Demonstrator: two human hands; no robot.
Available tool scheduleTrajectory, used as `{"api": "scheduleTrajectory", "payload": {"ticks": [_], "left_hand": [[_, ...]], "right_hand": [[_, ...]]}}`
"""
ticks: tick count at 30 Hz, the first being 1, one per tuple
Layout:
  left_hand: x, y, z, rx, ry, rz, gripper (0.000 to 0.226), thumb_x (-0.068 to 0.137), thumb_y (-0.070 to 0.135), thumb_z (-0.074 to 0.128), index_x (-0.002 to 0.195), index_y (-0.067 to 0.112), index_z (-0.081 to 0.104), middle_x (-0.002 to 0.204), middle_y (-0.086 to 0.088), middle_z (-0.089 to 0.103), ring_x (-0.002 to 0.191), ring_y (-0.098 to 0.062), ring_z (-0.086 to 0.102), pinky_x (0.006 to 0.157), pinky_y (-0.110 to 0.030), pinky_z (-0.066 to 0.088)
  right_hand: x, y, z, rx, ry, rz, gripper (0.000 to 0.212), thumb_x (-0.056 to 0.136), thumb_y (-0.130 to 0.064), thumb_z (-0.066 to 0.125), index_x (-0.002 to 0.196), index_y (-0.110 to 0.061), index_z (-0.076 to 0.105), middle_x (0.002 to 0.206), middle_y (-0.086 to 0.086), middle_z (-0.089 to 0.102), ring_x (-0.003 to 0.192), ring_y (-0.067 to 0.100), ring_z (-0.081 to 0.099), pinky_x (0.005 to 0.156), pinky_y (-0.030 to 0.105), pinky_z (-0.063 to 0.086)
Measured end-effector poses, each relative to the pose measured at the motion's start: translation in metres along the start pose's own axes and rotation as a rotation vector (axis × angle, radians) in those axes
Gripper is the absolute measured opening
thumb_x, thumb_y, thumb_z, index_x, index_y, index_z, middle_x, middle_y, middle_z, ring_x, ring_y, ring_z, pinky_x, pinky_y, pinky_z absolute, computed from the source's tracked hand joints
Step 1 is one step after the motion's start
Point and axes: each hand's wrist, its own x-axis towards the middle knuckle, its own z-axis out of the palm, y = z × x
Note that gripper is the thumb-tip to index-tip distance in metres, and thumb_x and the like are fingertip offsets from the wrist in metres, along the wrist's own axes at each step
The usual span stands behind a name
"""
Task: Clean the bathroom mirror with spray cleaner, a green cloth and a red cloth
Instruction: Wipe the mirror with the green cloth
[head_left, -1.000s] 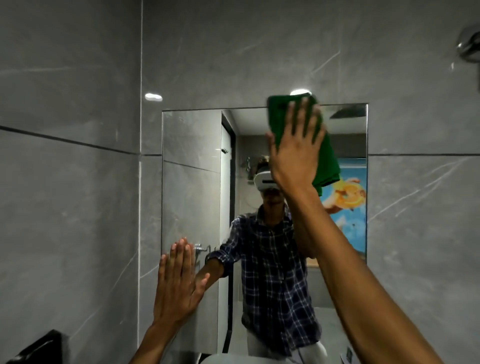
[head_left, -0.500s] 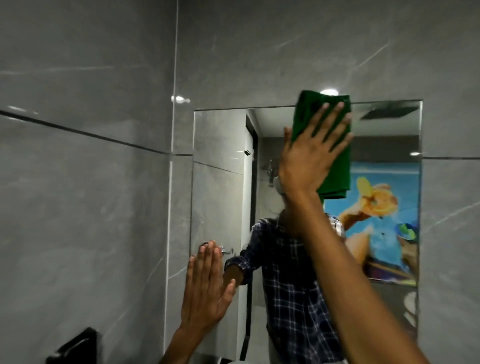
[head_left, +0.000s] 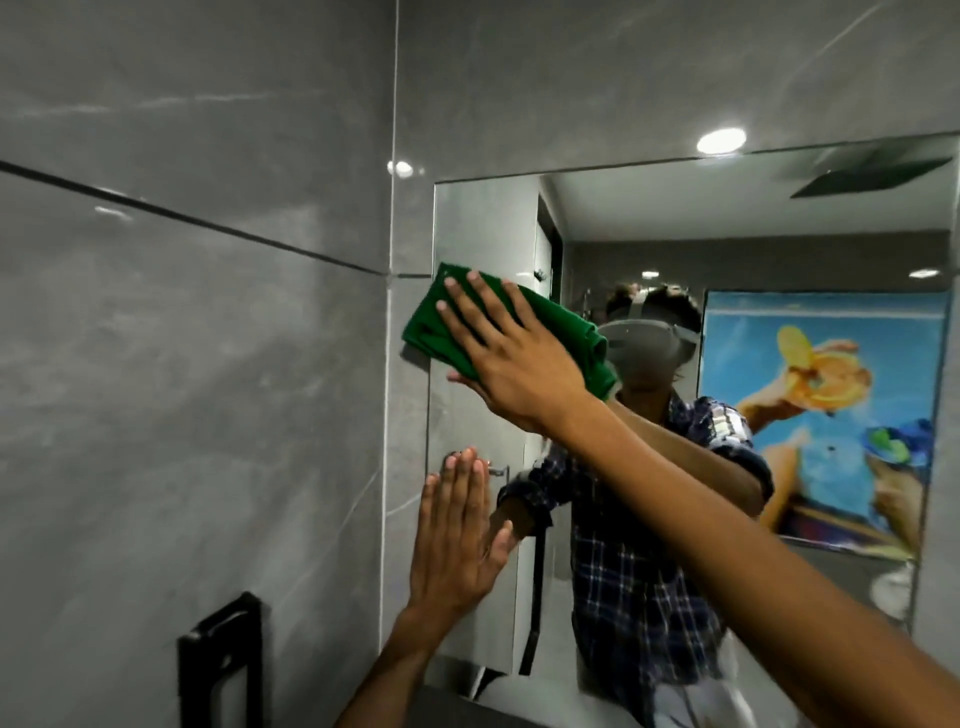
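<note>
The rectangular mirror (head_left: 727, 234) hangs on the grey tiled wall. My right hand (head_left: 511, 358) lies flat on a folded green cloth (head_left: 431, 332) and presses it against the glass at the mirror's left edge, about mid-height. My left hand (head_left: 457, 525) rests flat, fingers together, on the lower left part of the mirror and holds nothing. The glass reflects a person in a checked shirt. Neither a red cloth nor a spray bottle is in sight.
Grey tiled walls (head_left: 182, 364) meet in a corner just left of the mirror. A black wall-mounted fixture (head_left: 221, 660) sits low on the left wall. A bright poster (head_left: 831, 415) and ceiling lights show in the reflection.
My right hand has swept the green cloth from the mirror's upper middle down and left to its left edge. The view has shifted left. My left hand stays on the lower left glass.
</note>
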Motion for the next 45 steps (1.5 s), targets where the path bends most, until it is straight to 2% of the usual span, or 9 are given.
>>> {"api": "scheduleTrajectory", "payload": {"ticks": [8, 13, 17, 22, 25, 28, 31, 36, 45], "left_hand": [[-0.001, -0.001, 0.001, -0.008, -0.018, 0.001, 0.071, 0.106, 0.043, 0.018, 0.167, 0.008, 0.008, 0.177, -0.012, 0.005, 0.164, -0.029, 0.01, 0.134, -0.051, 0.008], [-0.021, 0.016, -0.027, -0.065, -0.087, 0.022, 0.072, 0.107, 0.041, 0.023, 0.167, 0.009, 0.002, 0.178, -0.011, -0.002, 0.165, -0.027, 0.003, 0.133, -0.051, 0.007], [-0.032, 0.03, -0.043, -0.199, -0.141, -0.12, 0.07, 0.107, 0.034, 0.036, 0.167, 0.01, 0.007, 0.178, -0.008, 0.003, 0.165, -0.022, 0.001, 0.133, -0.054, 0.01], [-0.148, 0.144, -0.082, -0.648, 0.004, -0.499, 0.055, 0.108, 0.039, 0.04, 0.153, 0.008, 0.047, 0.161, -0.005, 0.045, 0.152, -0.017, 0.039, 0.125, -0.043, 0.035], [-0.231, 0.221, -0.115, -0.8, 0.065, -0.67, 0.048, 0.103, 0.054, 0.046, 0.145, 0.03, 0.052, 0.144, 0.011, 0.058, 0.133, -0.014, 0.057, 0.111, -0.029, 0.047], [-0.283, 0.306, -0.146, -1.074, -0.202, -0.985, 0.043, 0.092, 0.07, 0.053, 0.133, 0.059, 0.057, 0.133, 0.028, 0.067, 0.124, -0.001, 0.065, 0.099, -0.028, 0.054], [-0.308, 0.382, -0.156, -1.379, -0.556, -1.402, 0.049, 0.091, 0.071, 0.054, 0.133, 0.049, 0.066, 0.135, 0.017, 0.072, 0.129, -0.007, 0.066, 0.096, -0.033, 0.056], [-0.341, 0.451, -0.131, -1.576, -0.724, -1.903, 0.06, 0.08, 0.071, 0.058, 0.121, 0.034, 0.079, 0.128, 0.001, 0.077, 0.114, -0.014, 0.076, 0.083, -0.03, 0.064], [-0.448, 0.513, -0.047, -1.538, -1.12, -2.045, 0.069, 0.099, 0.066, 0.047, 0.14, 0.013, 0.066, 0.147, -0.019, 0.064, 0.133, -0.034, 0.064, 0.098, -0.043, 0.06]], "right_hand": [[-0.179, 0.009, 0.017, 0.061, -0.124, -0.176, 0.066, 0.107, -0.042, 0.032, 0.165, -0.014, 0.015, 0.175, 0.007, 0.009, 0.162, 0.03, 0.002, 0.131, 0.053, 0.006], [-0.29, -0.029, 0.006, 0.331, -0.225, -0.181, 0.05, 0.101, -0.027, 0.047, 0.148, -0.013, 0.054, 0.161, 0.003, 0.046, 0.155, 0.025, 0.034, 0.126, 0.047, 0.024], [-0.307, -0.073, -0.008, 1.071, -0.097, 0.561, 0.033, 0.108, -0.022, 0.047, 0.135, -0.015, 0.065, 0.136, -0.005, 0.067, 0.131, 0.014, 0.062, 0.116, 0.021, 0.042], [-0.367, -0.131, -0.053, 1.663, 0.007, 1.478, 0.026, 0.108, -0.027, 0.046, 0.108, -0.023, 0.071, 0.108, 0.005, 0.079, 0.109, 0.03, 0.074, 0.092, 0.039, 0.062], [-0.414, -0.153, -0.085, 1.641, -0.07, 1.655, 0.036, 0.096, -0.051, 0.047, 0.103, -0.026, 0.071, 0.105, 0.015, 0.078, 0.097, 0.034, 0.076, 0.08, 0.045, 0.063], [-0.473, -0.169, -0.114, 1.626, -0.205, 1.634, 0.042, 0.091, -0.057, 0.043, 0.113, -0.03, 0.066, 0.107, 0.003, 0.076, 0.101, 0.022, 0.074, 0.083, 0.03, 0.06], [-0.545, -0.184, -0.134, 1.535, -0.378, 1.474, 0.046, 0.098, -0.051, 0.043, 0.138, -0.032, 0.055, 0.134, -0.019, 0.064, 0.127, -0.006, 0.059, 0.106, 0.011, 0.045], [-0.65, -0.181, -0.131, 1.258, -0.681, 1.186, 0.057, 0.108, -0.033, 0.047, 0.161, -0.031, 0.027, 0.169, -0.015, 0.015, 0.158, 0.003, 0.004, 0.131, 0.031, 0.005], [-0.827, -0.166, -0.098, 1.55, -0.905, 1.966, 0.032, 0.102, -0.017, 0.063, 0.134, -0.016, 0.058, 0.138, 0.006, 0.066, 0.117, 0.015, 0.066, 0.103, 0.025, 0.054]]}}
